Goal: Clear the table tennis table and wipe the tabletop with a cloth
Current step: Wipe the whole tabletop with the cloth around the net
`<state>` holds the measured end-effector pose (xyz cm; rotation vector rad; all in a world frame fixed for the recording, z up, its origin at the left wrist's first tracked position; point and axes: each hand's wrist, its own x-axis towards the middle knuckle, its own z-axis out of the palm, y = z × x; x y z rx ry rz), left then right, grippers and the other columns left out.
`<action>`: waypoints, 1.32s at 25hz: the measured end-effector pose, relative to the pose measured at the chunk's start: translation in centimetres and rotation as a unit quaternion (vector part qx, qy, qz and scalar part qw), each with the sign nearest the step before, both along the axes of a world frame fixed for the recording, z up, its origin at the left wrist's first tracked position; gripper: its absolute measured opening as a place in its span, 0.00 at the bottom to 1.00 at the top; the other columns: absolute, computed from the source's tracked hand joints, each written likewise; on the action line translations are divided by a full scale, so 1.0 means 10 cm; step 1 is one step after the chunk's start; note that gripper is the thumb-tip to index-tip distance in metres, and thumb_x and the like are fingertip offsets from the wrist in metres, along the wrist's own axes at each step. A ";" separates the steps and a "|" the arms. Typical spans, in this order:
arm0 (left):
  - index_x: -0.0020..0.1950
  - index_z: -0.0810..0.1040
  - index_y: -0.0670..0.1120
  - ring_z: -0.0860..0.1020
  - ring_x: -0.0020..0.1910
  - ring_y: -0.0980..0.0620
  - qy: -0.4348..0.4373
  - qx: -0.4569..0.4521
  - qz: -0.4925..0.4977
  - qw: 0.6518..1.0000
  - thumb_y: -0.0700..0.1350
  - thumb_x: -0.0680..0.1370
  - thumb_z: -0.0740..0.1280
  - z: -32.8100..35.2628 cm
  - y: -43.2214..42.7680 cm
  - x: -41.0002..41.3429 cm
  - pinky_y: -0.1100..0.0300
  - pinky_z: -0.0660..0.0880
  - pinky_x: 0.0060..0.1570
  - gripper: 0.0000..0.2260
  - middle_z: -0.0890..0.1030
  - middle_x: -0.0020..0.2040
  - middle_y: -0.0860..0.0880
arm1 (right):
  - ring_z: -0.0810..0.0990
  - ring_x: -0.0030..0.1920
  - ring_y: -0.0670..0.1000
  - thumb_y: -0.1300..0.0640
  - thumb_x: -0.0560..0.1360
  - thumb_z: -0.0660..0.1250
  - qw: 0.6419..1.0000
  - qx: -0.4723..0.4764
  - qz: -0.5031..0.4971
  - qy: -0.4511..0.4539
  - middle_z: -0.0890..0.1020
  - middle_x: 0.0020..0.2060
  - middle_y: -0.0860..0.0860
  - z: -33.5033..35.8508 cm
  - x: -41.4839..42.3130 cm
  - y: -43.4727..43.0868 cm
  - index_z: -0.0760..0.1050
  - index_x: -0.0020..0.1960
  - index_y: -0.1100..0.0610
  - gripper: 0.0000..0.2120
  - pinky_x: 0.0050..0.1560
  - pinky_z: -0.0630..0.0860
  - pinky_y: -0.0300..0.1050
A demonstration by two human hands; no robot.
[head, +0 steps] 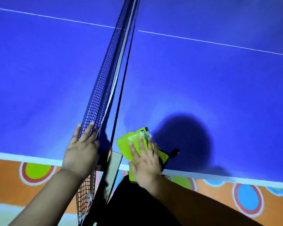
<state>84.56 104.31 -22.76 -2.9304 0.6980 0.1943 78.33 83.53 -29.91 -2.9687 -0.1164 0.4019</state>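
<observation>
A blue table tennis table (202, 82) fills the view, split by a black net (104, 79) that runs from top centre down to the near edge. A bright yellow-green cloth (129, 142) with a black trim lies on the right half, close to the net and the near white edge. My right hand (145, 162) presses flat on the cloth with straight fingers. Left of the net, my left hand (82, 149) rests flat on the tabletop, its fingertips against the net's mesh.
A white centre line (219, 44) crosses both halves far from me. The net post clamp (114, 163) sticks out over the near edge between my hands. Below the edge lies an orange floor (219, 201) painted with coloured circles. My head's shadow falls right of the cloth.
</observation>
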 end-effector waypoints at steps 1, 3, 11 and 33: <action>0.37 0.82 0.41 0.71 0.66 0.40 -0.005 -0.007 0.002 1.000 0.42 0.52 0.79 0.00 -0.01 -0.02 0.46 0.43 0.71 0.16 0.80 0.56 0.41 | 0.64 0.72 0.64 0.40 0.72 0.55 1.000 0.014 0.024 0.001 0.65 0.74 0.56 0.00 0.09 0.09 0.66 0.72 0.44 0.29 0.69 0.55 0.63; 0.38 0.82 0.40 0.72 0.65 0.40 -0.006 -0.014 0.008 1.000 0.42 0.52 0.79 -0.04 -0.05 -0.04 0.46 0.44 0.71 0.18 0.80 0.57 0.41 | 0.62 0.74 0.61 0.41 0.72 0.52 0.997 0.039 0.068 0.004 0.63 0.75 0.51 -0.02 0.32 0.16 0.66 0.71 0.40 0.28 0.71 0.49 0.61; 0.43 0.83 0.39 0.68 0.67 0.41 -0.037 -0.007 -0.007 0.999 0.44 0.59 0.69 -0.19 -0.62 0.12 0.49 0.42 0.73 0.16 0.81 0.55 0.39 | 0.64 0.74 0.57 0.44 0.72 0.52 0.997 0.037 0.049 -0.048 0.66 0.74 0.49 -0.13 0.57 -0.44 0.69 0.71 0.44 0.27 0.74 0.56 0.60; 0.53 0.80 0.36 0.67 0.66 0.37 -0.002 -0.045 0.051 0.998 0.48 0.63 0.56 -0.40 -2.52 1.24 0.48 0.43 0.72 0.26 0.77 0.60 0.35 | 0.50 0.77 0.60 0.36 0.77 0.50 0.946 -0.017 -0.320 -0.041 0.54 0.78 0.55 -0.09 1.81 -4.09 0.57 0.77 0.46 0.31 0.75 0.48 0.56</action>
